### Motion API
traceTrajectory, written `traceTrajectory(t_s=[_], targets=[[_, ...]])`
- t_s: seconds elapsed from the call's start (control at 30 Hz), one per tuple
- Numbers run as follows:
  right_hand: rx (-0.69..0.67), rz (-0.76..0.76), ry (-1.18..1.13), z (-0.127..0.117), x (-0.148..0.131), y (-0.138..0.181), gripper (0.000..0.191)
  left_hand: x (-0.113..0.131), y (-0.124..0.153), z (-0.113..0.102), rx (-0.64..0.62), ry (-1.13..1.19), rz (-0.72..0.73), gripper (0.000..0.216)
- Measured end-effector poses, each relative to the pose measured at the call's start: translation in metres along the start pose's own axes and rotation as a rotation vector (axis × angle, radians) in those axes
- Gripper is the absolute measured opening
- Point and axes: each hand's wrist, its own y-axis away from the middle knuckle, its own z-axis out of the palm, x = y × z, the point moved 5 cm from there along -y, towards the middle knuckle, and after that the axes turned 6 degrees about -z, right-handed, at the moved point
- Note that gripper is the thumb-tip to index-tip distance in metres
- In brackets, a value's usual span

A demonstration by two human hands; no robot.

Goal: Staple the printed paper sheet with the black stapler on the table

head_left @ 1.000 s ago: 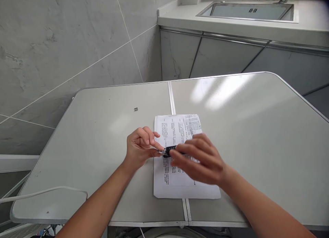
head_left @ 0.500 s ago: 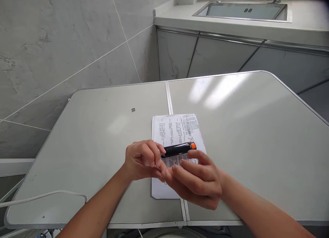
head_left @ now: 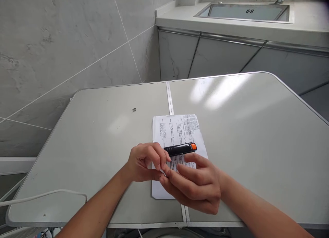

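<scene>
My left hand and my right hand meet fingertip to fingertip above a stack of printed paper. Both are closed in a pinch, thumb against fingers. A tiny thin sliver shows between the fingertips, too small to name. The right hand's other fingers are loosely curled. Just beyond the hands, a black stapler with an orange end lies across the paper; its left end is partly behind the left fingers. The hands hide the lower part of the sheets.
A short strip of staples lies on the left half of the folding table. From the left edge a white cable runs onto the tabletop. Behind stand a grey tiled wall and a counter with a sink.
My hands have shifted slightly, the left a little to the right and the right slightly down. The thin sliver at the fingertips now shows more. The stapler and paper lie as before.
</scene>
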Motion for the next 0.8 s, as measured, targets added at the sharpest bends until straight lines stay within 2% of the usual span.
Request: traceTrajectory(t_s=[0.13,0.27,0.37,0.43,0.5,0.6,0.67,0.73,0.8], targets=[[0.024,-0.022,-0.027,0.0,-0.003,0.004,0.011,-0.002,0.003,0.002,0.026,-0.007,-0.048,0.035],[-0.009,-0.045,-0.065,0.002,-0.003,0.004,0.012,-0.003,0.004,0.001,0.04,-0.041,-0.11,0.032],[-0.028,-0.035,-0.053,-0.002,-0.001,0.0,0.013,0.002,0.002,0.002,-0.005,-0.078,-0.085,0.026],[-0.027,0.012,-0.016,-0.007,0.002,0.0,0.017,0.005,0.002,0.0,0.019,-0.116,-0.064,0.021],[-0.009,0.125,0.038,-0.013,0.012,0.003,0.022,0.007,0.003,-0.006,0.134,-0.187,-0.019,0.015],[0.047,0.326,0.15,-0.023,0.035,0.013,0.032,0.009,0.009,-0.02,0.432,-0.397,0.088,0.013],[0.08,0.434,0.228,-0.029,0.054,0.022,0.036,0.007,0.013,-0.029,0.618,-0.556,0.107,0.014],[0.063,0.545,0.298,-0.033,0.075,0.034,0.031,0.001,0.014,-0.038,0.739,-0.663,0.023,0.014],[0.023,0.69,0.366,-0.04,0.096,0.049,0.02,-0.007,0.013,-0.047,0.803,-0.703,-0.121,0.015]])
